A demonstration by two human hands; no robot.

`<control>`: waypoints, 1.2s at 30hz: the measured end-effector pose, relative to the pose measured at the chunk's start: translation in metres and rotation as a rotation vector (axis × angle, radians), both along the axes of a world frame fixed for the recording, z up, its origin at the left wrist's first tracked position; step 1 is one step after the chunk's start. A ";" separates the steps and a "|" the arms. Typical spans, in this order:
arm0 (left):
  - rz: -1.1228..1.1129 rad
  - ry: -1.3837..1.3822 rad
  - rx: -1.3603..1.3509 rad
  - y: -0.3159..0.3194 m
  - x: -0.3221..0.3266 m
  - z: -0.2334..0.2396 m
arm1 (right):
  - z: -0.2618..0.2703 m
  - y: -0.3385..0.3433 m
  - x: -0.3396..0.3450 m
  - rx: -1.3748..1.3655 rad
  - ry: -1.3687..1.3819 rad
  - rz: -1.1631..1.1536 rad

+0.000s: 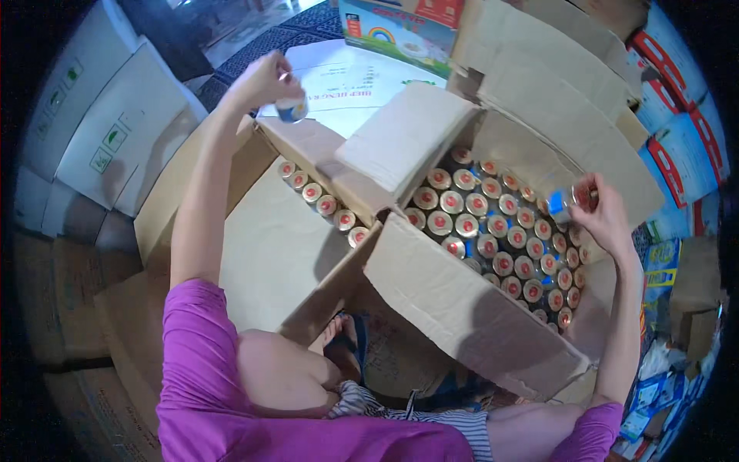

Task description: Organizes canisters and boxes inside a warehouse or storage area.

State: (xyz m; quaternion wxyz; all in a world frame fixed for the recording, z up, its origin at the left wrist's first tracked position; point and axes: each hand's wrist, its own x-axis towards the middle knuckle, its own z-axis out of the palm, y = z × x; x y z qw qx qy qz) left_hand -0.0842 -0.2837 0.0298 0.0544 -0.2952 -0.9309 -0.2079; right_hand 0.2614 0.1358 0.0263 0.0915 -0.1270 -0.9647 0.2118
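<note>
My left hand [262,81] is raised above the far flaps of the left carton, its fingers closed around the top of a small glass jar with a blue-and-white label [291,110]. On the right, my right hand [603,216] grips a second small jar [558,206], partly blurred, over the right carton. That open cardboard carton [439,315] holds many upright jars with gold lids [502,263], each lid marked red. Inside the left carton [254,254], a single row of similar gold-lidded jars [312,192] stands along the wall nearest the right carton.
Folded-out flaps [410,136] rise between the two cartons. Beyond lies a white printed carton [335,69], with a colourful printed box [398,34] behind it. White cartons [121,127] stand at left; blue-and-red packages [675,138] are stacked at right. My foot [346,341] is between the cartons.
</note>
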 end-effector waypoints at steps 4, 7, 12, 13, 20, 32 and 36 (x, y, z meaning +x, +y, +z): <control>0.264 -0.225 -0.118 -0.023 -0.006 -0.054 | 0.023 -0.095 -0.059 -0.212 0.209 0.147; 0.419 -0.292 -0.252 -0.102 -0.062 -0.134 | 0.029 -0.174 -0.104 -0.323 0.193 0.386; 0.637 -0.439 0.032 -0.100 -0.046 -0.189 | -0.021 -0.252 -0.152 -0.418 0.126 0.595; 0.645 -0.408 0.006 -0.102 -0.047 -0.196 | -0.032 -0.263 -0.160 -0.329 0.108 0.625; 0.658 -0.316 0.159 -0.102 -0.061 -0.243 | -0.078 -0.299 -0.185 -0.264 -0.049 0.659; 0.339 -0.527 0.234 -0.118 -0.061 -0.243 | -0.085 -0.295 -0.184 -0.277 0.017 0.690; 0.079 -0.417 -0.031 -0.082 -0.047 -0.178 | -0.087 -0.292 -0.186 -0.299 0.017 0.540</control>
